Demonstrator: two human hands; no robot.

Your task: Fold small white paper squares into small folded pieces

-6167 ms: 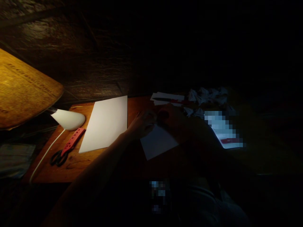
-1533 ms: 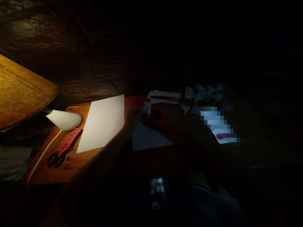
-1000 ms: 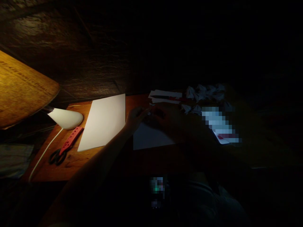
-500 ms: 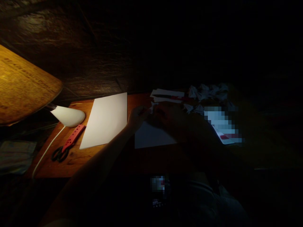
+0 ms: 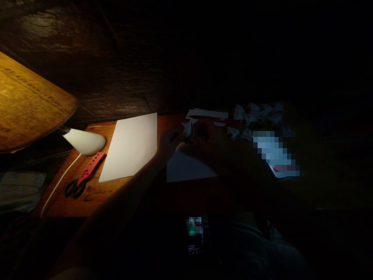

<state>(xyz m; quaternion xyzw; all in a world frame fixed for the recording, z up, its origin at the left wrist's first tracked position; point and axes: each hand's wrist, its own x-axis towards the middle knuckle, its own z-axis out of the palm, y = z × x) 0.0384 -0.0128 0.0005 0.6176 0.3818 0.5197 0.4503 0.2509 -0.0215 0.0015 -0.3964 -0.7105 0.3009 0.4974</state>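
A small folded paper piece point(image 5: 188, 128), white and pointed, is held up between my two hands over the table. My left hand point(image 5: 170, 142) pinches its left side with closed fingers. On the other side, my right hand point(image 5: 206, 134) grips it too, though deep shadow hides most of those fingers. Beneath my hands lies a sheet of white paper point(image 5: 186, 167), partly covered by my right forearm. Just behind are white paper strips point(image 5: 211, 113) with a dark, narrow object lying across them.
A stack of white paper point(image 5: 132, 147) lies at left, beside scissors point(image 5: 74, 187) in a red sheath and a lamp point(image 5: 84, 140). Several folded paper pieces point(image 5: 258, 113) stand at back right, near a lit, blurred-out screen point(image 5: 275, 153). Another phone point(image 5: 195, 235) glows below the table edge.
The folded paper piece has turned and shows more of its pointed face. My right hand has risen slightly beside it. The view has shifted a little.
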